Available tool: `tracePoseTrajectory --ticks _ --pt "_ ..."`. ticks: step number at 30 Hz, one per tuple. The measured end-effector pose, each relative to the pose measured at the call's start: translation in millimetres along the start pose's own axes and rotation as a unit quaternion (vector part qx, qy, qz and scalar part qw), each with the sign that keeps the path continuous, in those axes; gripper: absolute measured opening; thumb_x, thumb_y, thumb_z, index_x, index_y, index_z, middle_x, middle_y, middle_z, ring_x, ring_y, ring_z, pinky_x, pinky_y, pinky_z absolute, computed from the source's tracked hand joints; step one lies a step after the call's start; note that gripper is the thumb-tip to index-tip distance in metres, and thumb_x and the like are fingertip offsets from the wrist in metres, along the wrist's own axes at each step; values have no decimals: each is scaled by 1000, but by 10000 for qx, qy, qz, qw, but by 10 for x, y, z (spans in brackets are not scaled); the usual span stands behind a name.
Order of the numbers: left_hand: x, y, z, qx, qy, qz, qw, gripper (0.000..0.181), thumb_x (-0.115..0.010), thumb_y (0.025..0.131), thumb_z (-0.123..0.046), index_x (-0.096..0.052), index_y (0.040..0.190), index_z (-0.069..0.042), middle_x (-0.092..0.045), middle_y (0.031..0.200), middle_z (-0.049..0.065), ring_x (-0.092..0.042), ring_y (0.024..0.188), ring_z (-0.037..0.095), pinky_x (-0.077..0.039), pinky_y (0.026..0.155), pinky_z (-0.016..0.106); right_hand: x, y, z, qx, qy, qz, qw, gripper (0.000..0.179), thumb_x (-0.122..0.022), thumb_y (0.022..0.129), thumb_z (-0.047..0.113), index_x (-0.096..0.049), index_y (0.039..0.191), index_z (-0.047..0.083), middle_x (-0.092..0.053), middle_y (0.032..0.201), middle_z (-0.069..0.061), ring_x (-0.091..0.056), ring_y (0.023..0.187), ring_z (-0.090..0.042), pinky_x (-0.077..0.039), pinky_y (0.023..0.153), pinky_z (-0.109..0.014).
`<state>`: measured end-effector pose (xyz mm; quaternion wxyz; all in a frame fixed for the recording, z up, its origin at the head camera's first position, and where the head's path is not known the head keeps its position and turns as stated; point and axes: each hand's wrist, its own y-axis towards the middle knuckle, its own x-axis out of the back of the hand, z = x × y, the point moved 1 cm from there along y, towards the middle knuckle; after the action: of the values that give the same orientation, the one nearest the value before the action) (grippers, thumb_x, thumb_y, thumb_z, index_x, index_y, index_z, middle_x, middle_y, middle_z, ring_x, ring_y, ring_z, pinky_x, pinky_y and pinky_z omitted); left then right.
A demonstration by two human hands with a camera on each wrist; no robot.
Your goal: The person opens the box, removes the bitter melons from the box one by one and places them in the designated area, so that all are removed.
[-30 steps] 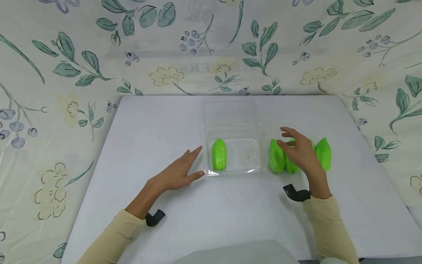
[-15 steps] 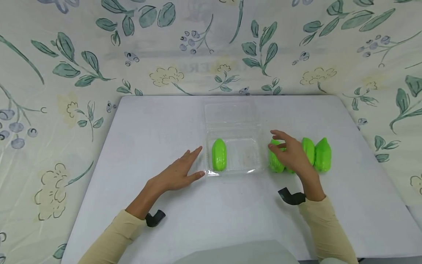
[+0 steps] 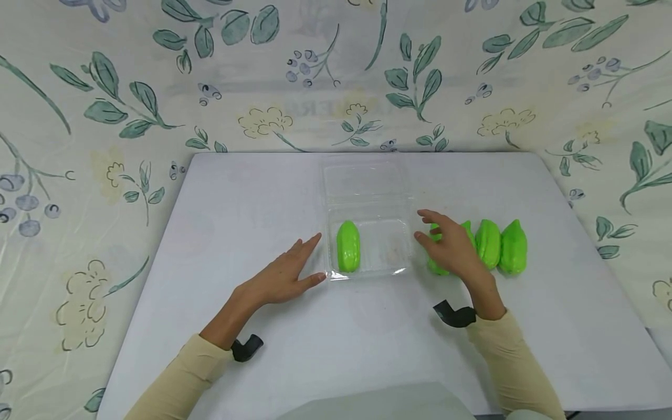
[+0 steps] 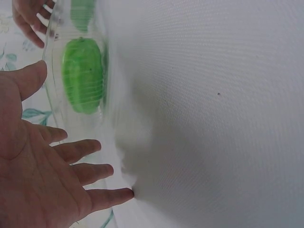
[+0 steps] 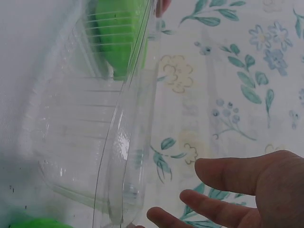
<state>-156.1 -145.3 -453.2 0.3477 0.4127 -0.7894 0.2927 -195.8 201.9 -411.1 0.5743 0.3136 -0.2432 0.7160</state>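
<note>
A clear plastic clamshell box [image 3: 385, 248] lies with its lid [image 3: 364, 178] folded back. One bright green, oblong, fruit-shaped piece [image 3: 349, 247] sits inside at the left. My left hand [image 3: 280, 274] is beside the box's left side, fingers straight and spread, thumb tip at its near left corner; I cannot tell if it touches. My right hand [image 3: 448, 242] hovers right of the box, above the leftmost loose green piece [image 3: 437, 266] and partly hiding it. Its fingers are spread and relaxed around nothing, as the right wrist view shows of the fingers [image 5: 213, 209].
Further green pieces stand in a row right of the box, among them a middle one [image 3: 487, 244] and the rightmost one [image 3: 513, 247]. White cloth covers the table [image 3: 336, 338]. A floral curtain [image 3: 315, 76] hangs behind the far edge.
My right hand has moved left along the row of green pieces towards the box, uncovering the pieces on the right. The left hand and the piece in the box have stayed put.
</note>
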Motion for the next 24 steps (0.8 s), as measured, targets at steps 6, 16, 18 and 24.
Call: tracePoseTrajectory --ticks 6,16,18,24 --pt "12 7 -3 11 -6 7 10000 86 -52 96 -57 -8 160 -19 -20 161 6 -15 147 35 -22 113 55 -48 18 59 146 -199 -97 9996 47 -62 96 12 -51 140 0 -57 129 -27 -56 113 -47 -47 90 -57" --pt "65 25 -40 74 -83 58 9999 85 -52 97 -56 -8 160 -19 -20 161 5 -14 147 35 -21 113 55 -92 100 147 165 -414 -41 9990 47 -63 96 15 -52 139 1 -57 129 -26 -56 114 -45 -47 90 -57" --pt "79 28 -56 69 -106 65 9999 85 -52 97 -55 -9 160 -18 -20 161 6 -14 147 35 -21 113 56 -101 122 167 135 -389 43 9991 48 -63 96 15 -51 140 1 -57 130 -26 -56 113 -45 -49 87 -57" --pt "94 53 -71 107 -135 86 9998 85 -52 97 -55 -8 160 -19 -22 161 8 -14 147 35 -20 113 56 -136 188 217 196 -374 189 9989 48 -63 95 17 -52 140 3 -57 130 -24 -59 110 -44 -51 83 -54"
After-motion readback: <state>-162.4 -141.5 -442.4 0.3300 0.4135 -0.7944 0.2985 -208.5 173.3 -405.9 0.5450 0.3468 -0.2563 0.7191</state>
